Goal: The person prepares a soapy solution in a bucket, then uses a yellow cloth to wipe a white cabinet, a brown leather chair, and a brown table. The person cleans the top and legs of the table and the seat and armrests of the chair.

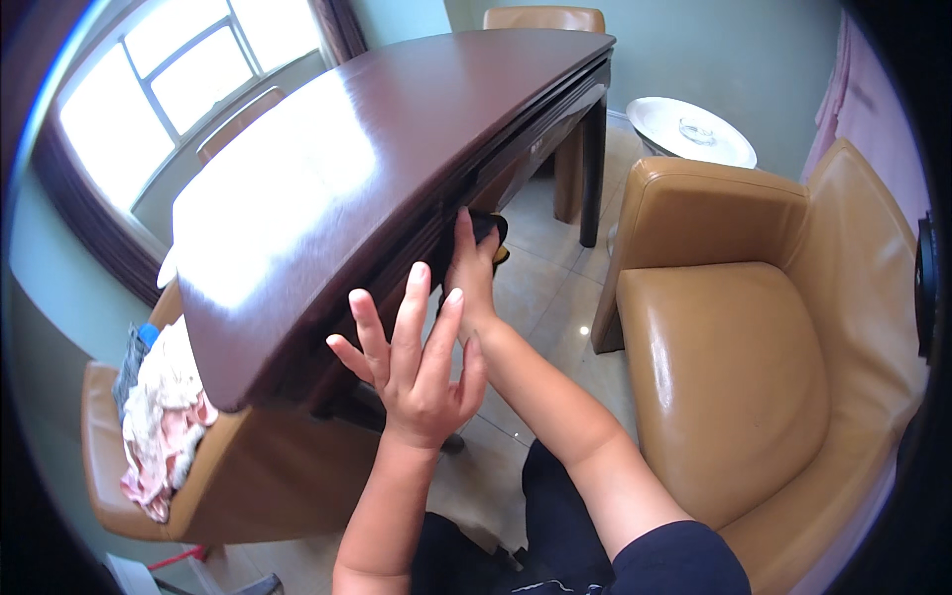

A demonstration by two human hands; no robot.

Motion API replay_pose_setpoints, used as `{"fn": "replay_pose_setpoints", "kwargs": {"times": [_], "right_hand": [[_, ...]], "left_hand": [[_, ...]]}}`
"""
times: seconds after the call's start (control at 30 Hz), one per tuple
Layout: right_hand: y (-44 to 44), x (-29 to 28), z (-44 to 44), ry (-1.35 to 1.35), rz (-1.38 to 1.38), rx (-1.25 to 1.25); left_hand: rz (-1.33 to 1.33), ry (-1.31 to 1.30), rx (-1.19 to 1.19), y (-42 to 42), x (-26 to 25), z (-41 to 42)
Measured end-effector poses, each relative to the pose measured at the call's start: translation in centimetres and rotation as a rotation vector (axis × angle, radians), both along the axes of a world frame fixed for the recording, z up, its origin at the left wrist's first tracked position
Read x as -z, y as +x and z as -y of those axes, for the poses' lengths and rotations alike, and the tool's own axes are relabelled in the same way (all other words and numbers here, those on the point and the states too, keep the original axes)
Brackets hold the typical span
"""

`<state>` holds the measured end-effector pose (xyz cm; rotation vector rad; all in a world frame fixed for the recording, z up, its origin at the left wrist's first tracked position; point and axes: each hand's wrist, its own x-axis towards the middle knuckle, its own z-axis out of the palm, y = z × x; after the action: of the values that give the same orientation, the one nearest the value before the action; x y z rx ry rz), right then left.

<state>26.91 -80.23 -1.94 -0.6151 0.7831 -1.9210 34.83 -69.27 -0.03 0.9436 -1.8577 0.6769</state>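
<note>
My left hand (420,379) is raised in front of the dark wooden table (476,89), with its fingers spread and nothing in them. Beyond it, my right hand (472,279) reaches to the side of the table, below the edge of the top. A black object with a yellow edge (491,224) is in the right hand, partly hidden by the fingers. What exactly it is cannot be made out. The left hand covers part of the right wrist and of the table's side.
A tan leather armchair (721,372) stands close on the right. Clothes (167,405) lie heaped on another tan chair (275,476) at the left. Behind the armchair is a round white surface (669,119) bearing a clear glass dish (697,132). The floor is tiled (550,297).
</note>
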Motion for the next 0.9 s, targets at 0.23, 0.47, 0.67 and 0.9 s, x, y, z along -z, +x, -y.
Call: {"fn": "replay_pose_setpoints", "kwargs": {"times": [0.23, 0.47, 0.67, 0.9], "right_hand": [[-2.4, -1.4, 1.0, 0.191, -0.153, 0.106], [-3.7, -4.4, -1.2, 0.012, -0.498, 0.095], [-3.0, -2.3, -1.6, 0.166, -0.447, 0.081], [-2.5, -0.1, -4.1, 0.43, -0.21, 0.116]], "left_hand": [[-0.068, 0.121, 0.1, -3.1, -4.7, 2.8], [0.055, 0.396, -0.34, -6.1, -7.5, 3.6], [0.24, 0.47, -0.463, -6.3, -8.0, 3.0], [0.36, 0.636, -0.446, -5.9, -9.3, 2.4]]}}
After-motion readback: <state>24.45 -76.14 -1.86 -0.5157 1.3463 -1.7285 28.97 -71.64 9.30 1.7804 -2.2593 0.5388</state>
